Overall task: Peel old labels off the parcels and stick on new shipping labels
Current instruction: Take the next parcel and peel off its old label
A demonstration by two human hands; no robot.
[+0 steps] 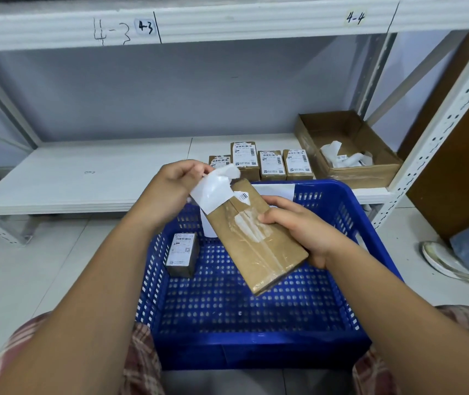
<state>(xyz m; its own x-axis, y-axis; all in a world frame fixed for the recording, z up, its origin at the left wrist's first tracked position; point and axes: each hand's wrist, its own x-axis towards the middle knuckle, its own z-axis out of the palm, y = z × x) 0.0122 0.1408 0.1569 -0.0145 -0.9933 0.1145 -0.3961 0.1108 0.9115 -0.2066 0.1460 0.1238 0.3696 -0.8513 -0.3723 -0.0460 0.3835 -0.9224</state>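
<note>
We cannot read the print on the shelf boxes [272, 165]; it is too small. The old label [213, 188] covers the fingertips of our left hand [170, 189], the parcel [258, 252] covers the fingers of our right hand [298, 229], and the picture's edge crops the shoe [441, 260].

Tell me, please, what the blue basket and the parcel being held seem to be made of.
Basket: glossy blue plastic, apparently moulded, judging by its perforated walls. Parcel: matte brown cardboard, sealed with shiny clear tape that reflects light.

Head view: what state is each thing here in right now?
Long parcel: held tilted by right hand, label partly off.
Old label: half peeled, pinched by left hand.
Blue basket: holds one small labelled parcel.
Shelf parcels: four, labelled, side by side.
Cardboard box: open, holding white paper scraps.
</note>
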